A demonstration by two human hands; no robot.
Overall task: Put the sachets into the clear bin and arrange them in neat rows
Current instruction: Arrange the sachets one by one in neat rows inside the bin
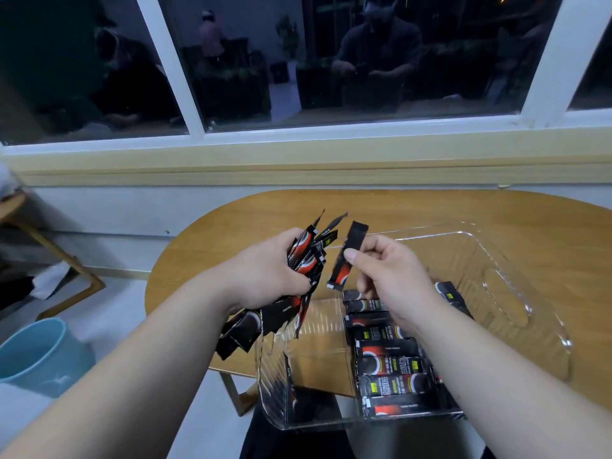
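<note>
Your left grip (268,270) fisted round bunch (308,256), count unreadable. Your right grip (387,273) pinches one sachet (347,256) over bin (496,260) on counter (231,226). Row (387,362) inside, about eight showing, partly under your forearm (480,359).

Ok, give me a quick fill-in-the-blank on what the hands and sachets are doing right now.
1. The left hand grips a bunch of sachets; the right hand pinches just ____ sachet.
2. The clear bin stands on a ____ table.
3. The row of sachets lies inside the ____.
4. On the floor stands a ____ bucket.
Missing words: one; wooden; bin; blue.
</note>
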